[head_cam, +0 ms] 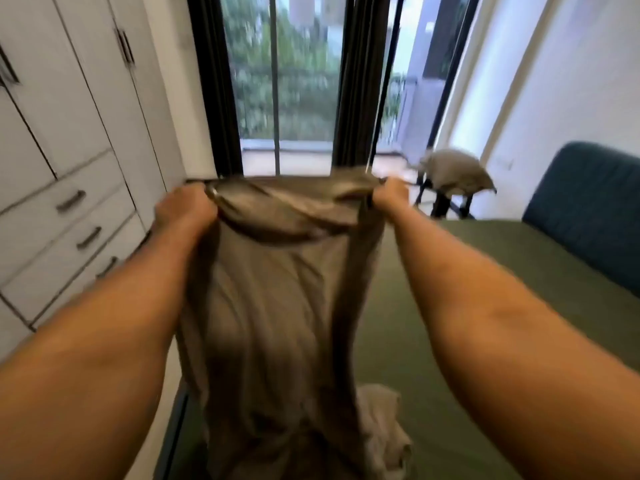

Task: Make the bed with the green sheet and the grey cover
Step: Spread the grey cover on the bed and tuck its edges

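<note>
Both hands are gripping the grey cover [277, 289] by its upper edge and holding it up in front of the person. The left hand [185, 211] is curling round one bunched corner, and the right hand [389, 195] is clenching the other. The cover is hanging between the forearms in long folds, its lower end reaching down to the near edge of the bed [175, 431]. The green sheet [467, 271] is lying spread over the mattress, running up to the blue headboard [588, 209] on the right. A pale cloth [381, 427] is lying crumpled on the sheet, just beside the hanging cover. A white wardrobe [69, 133] is standing along the bed's left side. A grey cushion [453, 173] is sitting on a dark stool [443, 204] near the glass door [294, 98].
</note>
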`<state>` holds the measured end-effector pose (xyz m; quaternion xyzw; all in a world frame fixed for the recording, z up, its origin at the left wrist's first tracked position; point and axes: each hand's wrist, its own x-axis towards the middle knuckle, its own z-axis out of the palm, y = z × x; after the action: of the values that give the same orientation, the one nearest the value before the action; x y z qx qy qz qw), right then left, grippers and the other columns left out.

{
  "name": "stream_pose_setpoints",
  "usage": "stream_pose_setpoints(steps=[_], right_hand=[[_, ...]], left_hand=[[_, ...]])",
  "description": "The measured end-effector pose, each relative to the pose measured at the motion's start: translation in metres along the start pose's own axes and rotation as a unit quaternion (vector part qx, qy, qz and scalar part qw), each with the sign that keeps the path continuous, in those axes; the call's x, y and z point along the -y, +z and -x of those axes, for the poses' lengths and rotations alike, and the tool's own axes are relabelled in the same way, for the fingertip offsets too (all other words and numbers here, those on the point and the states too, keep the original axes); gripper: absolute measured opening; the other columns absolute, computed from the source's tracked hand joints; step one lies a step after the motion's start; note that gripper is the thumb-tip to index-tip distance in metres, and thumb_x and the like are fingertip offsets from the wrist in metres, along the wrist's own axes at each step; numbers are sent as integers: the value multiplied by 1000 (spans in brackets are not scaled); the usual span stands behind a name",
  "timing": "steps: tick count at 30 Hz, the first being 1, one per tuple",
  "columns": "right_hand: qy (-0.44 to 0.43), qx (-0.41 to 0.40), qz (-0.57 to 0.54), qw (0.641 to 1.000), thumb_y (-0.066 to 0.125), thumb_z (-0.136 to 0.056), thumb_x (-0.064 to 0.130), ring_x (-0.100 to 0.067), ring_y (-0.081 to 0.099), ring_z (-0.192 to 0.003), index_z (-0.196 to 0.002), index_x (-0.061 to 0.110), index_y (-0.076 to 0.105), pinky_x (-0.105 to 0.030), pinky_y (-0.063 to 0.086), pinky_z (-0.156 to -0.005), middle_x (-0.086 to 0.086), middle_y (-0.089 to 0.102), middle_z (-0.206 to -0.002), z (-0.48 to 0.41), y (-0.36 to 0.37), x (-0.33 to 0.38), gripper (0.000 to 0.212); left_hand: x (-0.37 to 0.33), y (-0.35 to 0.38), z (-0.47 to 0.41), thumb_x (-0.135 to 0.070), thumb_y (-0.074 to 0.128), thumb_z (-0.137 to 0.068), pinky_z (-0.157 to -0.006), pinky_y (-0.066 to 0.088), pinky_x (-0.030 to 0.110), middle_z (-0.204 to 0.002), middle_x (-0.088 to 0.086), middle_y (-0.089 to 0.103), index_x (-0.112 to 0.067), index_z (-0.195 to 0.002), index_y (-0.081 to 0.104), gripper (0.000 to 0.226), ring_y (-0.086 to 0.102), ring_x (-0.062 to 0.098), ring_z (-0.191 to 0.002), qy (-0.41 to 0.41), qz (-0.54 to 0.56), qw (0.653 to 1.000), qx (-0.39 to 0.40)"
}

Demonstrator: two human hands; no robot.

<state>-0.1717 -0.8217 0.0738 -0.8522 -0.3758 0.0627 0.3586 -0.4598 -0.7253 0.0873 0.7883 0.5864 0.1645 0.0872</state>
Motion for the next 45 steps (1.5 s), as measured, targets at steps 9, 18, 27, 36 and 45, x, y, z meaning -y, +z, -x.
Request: stream_pose_setpoints(steps=[9,18,27,36,45], right_hand=[[-217,-368,-275,862,39,-86,-10,-20,48,-124,-135,7,47,-12,31,-98,-11,52,-135,38,-239,170,53],[-76,-355,-317,876,37,-75,-11,-18,47,-86,-91,5,56,-18,33,-73,-7,54,-91,149,-133,4,29],[323,-178,-369,853,55,-85,-2,-24,52,-73,-82,13,61,-33,42,-66,-15,60,-89,393,28,-267,16],[467,39,-199,861,64,-79,-3,-23,53,-61,-86,11,62,-31,47,-50,-17,65,-90,583,14,-375,16],[318,-88,20,944,42,-82,-1,-25,47,-67,-58,15,40,-29,36,-60,-8,53,-77,619,-28,-364,29]], left_hand=[[-71,-233,-19,-13,39,-95,-100,40,40,-130,11,55,-18,-132,46,38,51,31,-121,76,278,854,-433],[15,-34,89,-16,43,-93,-80,46,46,-110,17,59,-23,-117,51,27,57,40,-99,107,189,942,-257],[170,183,371,-25,62,-81,-77,48,36,-109,12,66,-25,-112,60,31,63,34,-98,86,54,984,147],[205,229,511,-29,68,-83,-90,47,35,-127,13,59,-28,-138,46,59,58,31,-111,114,-104,943,296],[208,197,544,-34,67,-81,-90,45,28,-121,2,60,-30,-127,55,48,59,20,-111,137,-274,921,239]])
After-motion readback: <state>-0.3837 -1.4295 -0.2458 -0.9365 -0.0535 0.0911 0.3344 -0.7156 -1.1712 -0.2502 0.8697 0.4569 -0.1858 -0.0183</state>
